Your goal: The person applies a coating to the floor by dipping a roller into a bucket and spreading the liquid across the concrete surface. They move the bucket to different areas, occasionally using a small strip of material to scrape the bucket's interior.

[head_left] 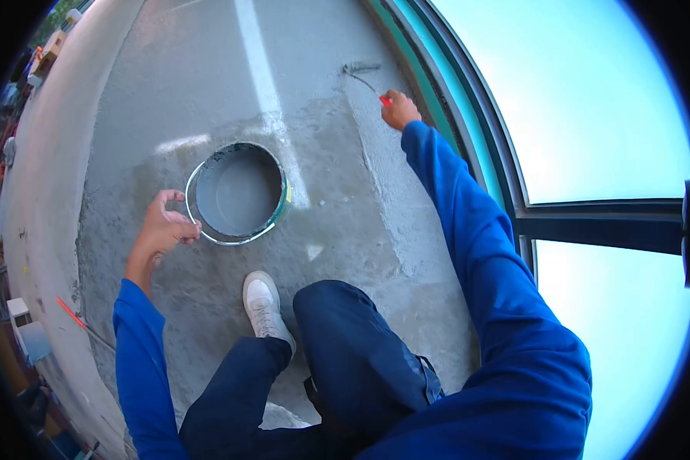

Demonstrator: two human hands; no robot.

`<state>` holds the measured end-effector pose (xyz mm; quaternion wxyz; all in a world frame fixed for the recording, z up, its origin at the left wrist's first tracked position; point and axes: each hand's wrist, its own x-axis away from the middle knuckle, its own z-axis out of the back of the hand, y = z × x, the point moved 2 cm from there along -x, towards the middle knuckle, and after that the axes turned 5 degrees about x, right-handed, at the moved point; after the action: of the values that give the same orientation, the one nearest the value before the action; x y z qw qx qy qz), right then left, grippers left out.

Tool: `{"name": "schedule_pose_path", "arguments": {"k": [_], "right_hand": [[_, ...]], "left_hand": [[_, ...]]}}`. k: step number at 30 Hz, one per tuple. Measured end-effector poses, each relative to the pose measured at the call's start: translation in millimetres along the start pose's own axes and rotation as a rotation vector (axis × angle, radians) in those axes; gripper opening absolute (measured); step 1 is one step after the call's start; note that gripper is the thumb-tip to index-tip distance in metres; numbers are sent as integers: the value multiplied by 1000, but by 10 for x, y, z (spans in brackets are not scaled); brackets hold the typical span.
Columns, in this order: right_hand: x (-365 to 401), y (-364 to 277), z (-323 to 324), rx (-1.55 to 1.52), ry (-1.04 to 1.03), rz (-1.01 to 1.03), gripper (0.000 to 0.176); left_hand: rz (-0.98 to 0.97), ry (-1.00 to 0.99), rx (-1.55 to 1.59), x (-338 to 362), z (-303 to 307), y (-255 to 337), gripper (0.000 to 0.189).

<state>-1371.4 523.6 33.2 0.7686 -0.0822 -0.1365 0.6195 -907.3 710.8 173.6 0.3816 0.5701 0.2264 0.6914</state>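
My right hand (401,110) is closed around the red handle of a paint roller (362,67). Its dark, wet roller head rests on the grey floor (199,69), near the window frame. To the left stands a round bucket (239,189) with grey liquid inside and a grey-smeared rim. Its wire handle (234,243) is tipped down over the near left side. My left hand (165,225) is at that wire, with bent fingers and thumb closed on it.
A large window with a dark frame (590,207) runs along the right. My white shoe (262,303) is just below the bucket. Beyond a raised edge on the left lie a red-handled tool (70,311) and assorted boxes (29,337).
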Motion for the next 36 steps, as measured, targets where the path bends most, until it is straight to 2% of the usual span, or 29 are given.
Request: {"name": "schedule_pose_path", "arguments": {"k": [5, 17, 23, 26, 30, 36], "right_hand": [[1113, 487, 15, -38, -12, 84, 30], [4459, 1490, 349, -117, -156, -105, 35], [5521, 1753, 704, -95, -200, -216, 37], [5805, 1813, 898, -103, -149, -236, 38], [5816, 1865, 754, -102, -73, -257, 38], [4452, 1685, 401, -131, -18, -180, 36]], "left_hand": [[3, -17, -58, -26, 20, -14, 67], [36, 1, -85, -24, -44, 23, 73], [44, 27, -140, 22, -138, 55, 72], [20, 40, -198, 81, -195, 121, 70], [10, 32, -271, 137, -242, 269, 69], [-49, 58, -262, 119, -291, 310, 68]]}}
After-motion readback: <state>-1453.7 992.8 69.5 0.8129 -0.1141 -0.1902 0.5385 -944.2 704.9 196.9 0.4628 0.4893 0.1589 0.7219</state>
